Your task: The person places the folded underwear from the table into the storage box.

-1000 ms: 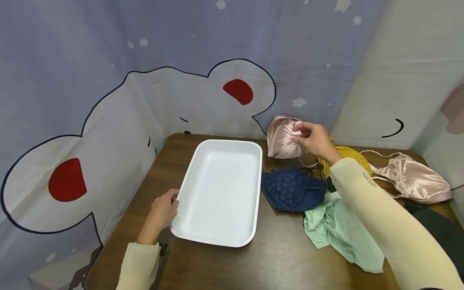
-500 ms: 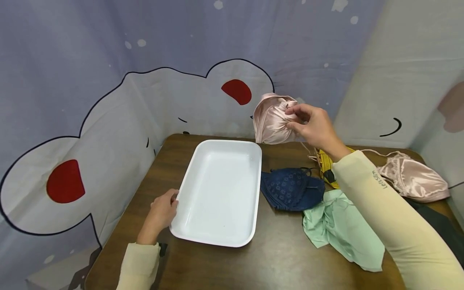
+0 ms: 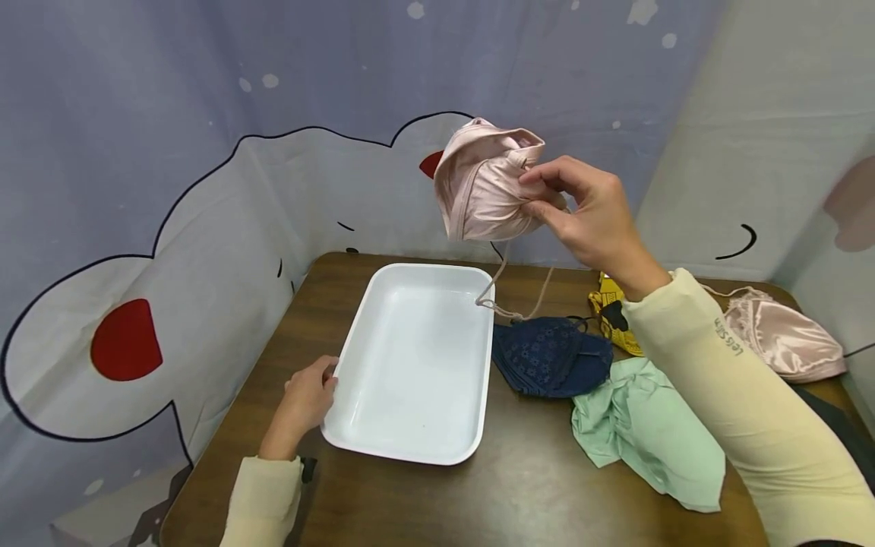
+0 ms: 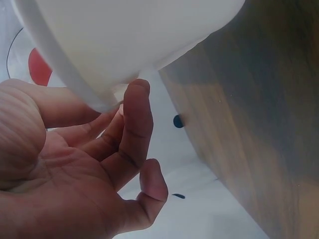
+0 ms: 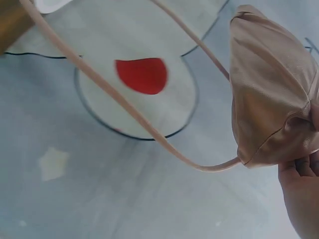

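My right hand (image 3: 595, 216) pinches a pink satin bra (image 3: 485, 190) by its cup and holds it in the air, above the far right corner of a white tray (image 3: 417, 365). Its thin straps dangle over the tray's right rim. In the right wrist view the bra (image 5: 271, 89) fills the right side, with fingers (image 5: 304, 199) bunching the fabric. At the tray's left side, my left hand (image 3: 306, 399) grips the rim. Up close in the left wrist view, the thumb and curled fingers (image 4: 137, 119) hold the tray's edge (image 4: 65, 64).
Right of the tray lie a navy bra (image 3: 547, 357), a yellow garment (image 3: 611, 311) and a mint green cloth (image 3: 649, 433). Another pink satin bra (image 3: 786, 334) and a black cloth (image 3: 837, 422) lie farther right. A patterned curtain (image 3: 328, 197) stands behind the wooden table (image 3: 383, 501).
My right hand has lifted the pink bra up and leftward from above the table's back edge, its straps now trailing at the tray's rim. The left hand and tray have stayed put.
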`<state>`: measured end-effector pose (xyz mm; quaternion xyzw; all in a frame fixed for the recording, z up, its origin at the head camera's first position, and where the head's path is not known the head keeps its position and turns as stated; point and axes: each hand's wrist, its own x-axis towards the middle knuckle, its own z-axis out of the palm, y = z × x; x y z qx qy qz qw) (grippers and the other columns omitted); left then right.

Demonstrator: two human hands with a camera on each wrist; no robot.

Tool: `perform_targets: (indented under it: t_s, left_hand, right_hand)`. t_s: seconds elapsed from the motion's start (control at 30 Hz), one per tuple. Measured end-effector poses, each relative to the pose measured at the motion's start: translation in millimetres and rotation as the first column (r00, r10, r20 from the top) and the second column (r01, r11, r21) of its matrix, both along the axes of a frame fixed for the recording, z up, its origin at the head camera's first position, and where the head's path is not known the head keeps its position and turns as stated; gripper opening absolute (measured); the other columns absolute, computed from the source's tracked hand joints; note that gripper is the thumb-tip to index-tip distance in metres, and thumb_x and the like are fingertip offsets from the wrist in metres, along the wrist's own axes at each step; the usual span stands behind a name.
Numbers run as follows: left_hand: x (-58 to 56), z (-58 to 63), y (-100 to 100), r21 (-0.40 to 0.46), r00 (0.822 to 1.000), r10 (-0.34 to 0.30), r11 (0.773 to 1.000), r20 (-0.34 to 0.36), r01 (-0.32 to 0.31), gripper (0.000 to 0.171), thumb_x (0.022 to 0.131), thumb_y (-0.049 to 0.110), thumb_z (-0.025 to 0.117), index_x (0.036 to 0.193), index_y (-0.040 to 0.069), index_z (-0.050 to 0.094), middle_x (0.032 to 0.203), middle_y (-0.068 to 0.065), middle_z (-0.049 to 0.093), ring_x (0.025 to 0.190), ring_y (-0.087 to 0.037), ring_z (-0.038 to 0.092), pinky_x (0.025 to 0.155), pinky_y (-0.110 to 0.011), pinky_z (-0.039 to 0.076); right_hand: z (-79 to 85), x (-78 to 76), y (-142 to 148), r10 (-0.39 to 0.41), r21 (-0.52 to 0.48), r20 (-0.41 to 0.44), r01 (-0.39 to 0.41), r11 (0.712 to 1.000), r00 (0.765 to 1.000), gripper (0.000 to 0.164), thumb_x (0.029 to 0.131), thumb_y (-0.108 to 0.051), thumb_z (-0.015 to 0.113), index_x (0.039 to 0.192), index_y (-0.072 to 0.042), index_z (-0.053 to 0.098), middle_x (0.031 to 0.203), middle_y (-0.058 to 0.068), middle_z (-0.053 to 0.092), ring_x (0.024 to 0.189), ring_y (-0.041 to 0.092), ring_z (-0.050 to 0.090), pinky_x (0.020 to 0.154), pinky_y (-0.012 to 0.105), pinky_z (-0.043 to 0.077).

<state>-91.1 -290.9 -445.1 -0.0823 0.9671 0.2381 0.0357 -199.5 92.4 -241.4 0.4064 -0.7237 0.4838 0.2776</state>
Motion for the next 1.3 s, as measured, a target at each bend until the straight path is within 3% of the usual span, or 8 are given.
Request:
perform_targets:
  t_s: [0.3, 0.6, 0.87, 1.1, 1.3]
  left_hand:
    - [-2.7, -3.1, 0.9, 0.006, 1.000, 0.021, 1.000, 0.013, -0.021, 0.035, 0.094, 0.007, 0.055, 0.128, -0.002, 0.052, 0.095, -0.013, 0.061, 0.084, -0.030, 0.055, 0.082, -0.050, 0.029]
    - [-2.1, -3.4, 5.0, 0.019, 1.000, 0.025, 1.000, -0.014, -0.025, 0.034, 0.093, 0.007, 0.056, 0.126, -0.002, 0.054, 0.090, -0.011, 0.059, 0.081, -0.029, 0.054, 0.081, -0.049, 0.029]
    - [-2.2, -3.8, 7.3, 0.018, 1.000, 0.015, 1.000, -0.021, -0.015, 0.034, 0.093, 0.008, 0.057, 0.126, -0.001, 0.054, 0.091, -0.010, 0.060, 0.081, -0.028, 0.053, 0.080, -0.047, 0.029]
    - [-1.2, -3.1, 10.7, 0.017, 1.000, 0.017, 1.000, -0.023, -0.017, 0.034, 0.093, 0.008, 0.057, 0.126, -0.001, 0.054, 0.093, -0.012, 0.061, 0.082, -0.030, 0.055, 0.081, -0.047, 0.029]
    - [0.8, -4.9, 12.1, 0.028, 0.999, 0.006, 1.000, -0.044, -0.004, 0.033, 0.093, 0.008, 0.057, 0.126, 0.000, 0.055, 0.091, -0.011, 0.061, 0.081, -0.029, 0.055, 0.080, -0.047, 0.029]
  right_hand:
    - [15.5, 6.8, -24.5, 0.136, -0.015, -0.130, -0.139, 0.990, 0.982, 0.022, 0.071, 0.022, 0.069, 0.091, 0.013, 0.064, 0.084, 0.021, 0.062, 0.070, 0.018, 0.052, 0.064, 0.026, 0.042]
    - [14.6, 10.7, -56.8, 0.269, -0.104, -0.152, -0.286, 0.953, 0.951, 0.022, 0.070, 0.024, 0.068, 0.088, 0.014, 0.060, 0.084, 0.022, 0.060, 0.073, 0.021, 0.055, 0.068, 0.029, 0.045]
    - [-11.9, 7.1, -89.9, 0.311, -0.177, -0.187, -0.343, 0.923, 0.932, 0.020, 0.072, 0.022, 0.067, 0.087, 0.010, 0.060, 0.086, 0.016, 0.060, 0.074, 0.021, 0.053, 0.067, 0.028, 0.043]
    - [-40.9, -0.1, -115.8, 0.268, -0.217, -0.107, -0.285, 0.934, 0.958, 0.024, 0.069, 0.023, 0.070, 0.086, 0.008, 0.060, 0.084, 0.017, 0.059, 0.073, 0.024, 0.053, 0.066, 0.031, 0.044]
    - [-55.1, -4.9, -130.5, 0.242, -0.219, -0.024, -0.241, 0.945, 0.970, 0.022, 0.071, 0.021, 0.069, 0.087, 0.009, 0.060, 0.085, 0.018, 0.059, 0.077, 0.027, 0.058, 0.069, 0.035, 0.050]
